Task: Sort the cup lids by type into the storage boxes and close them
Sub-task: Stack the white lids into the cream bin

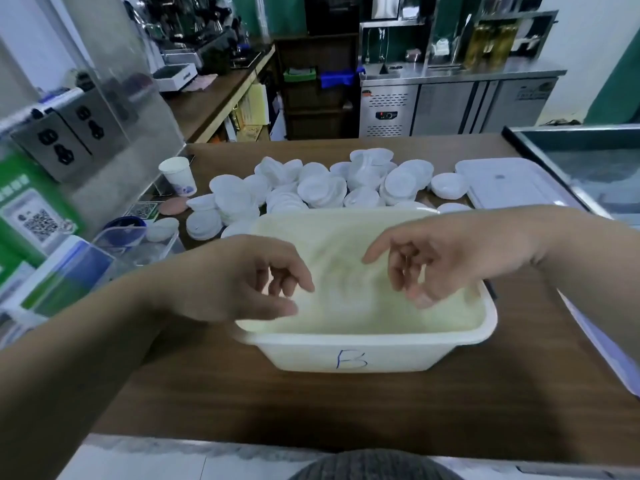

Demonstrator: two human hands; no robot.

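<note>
White box (298, 353) (blue "B" on its front) sits mid bench (207, 393), white lids (322, 188) heaped by the far edge; left hand (239, 282) and right hand (450, 258) hover above, loosely curled, empty.

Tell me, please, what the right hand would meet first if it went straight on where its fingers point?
Probably the inside of the box marked B, beneath the right hand; depth is unclear.

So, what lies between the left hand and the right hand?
Only the bare inside of the white rectangular plastic box marked B, in the head view.
</note>
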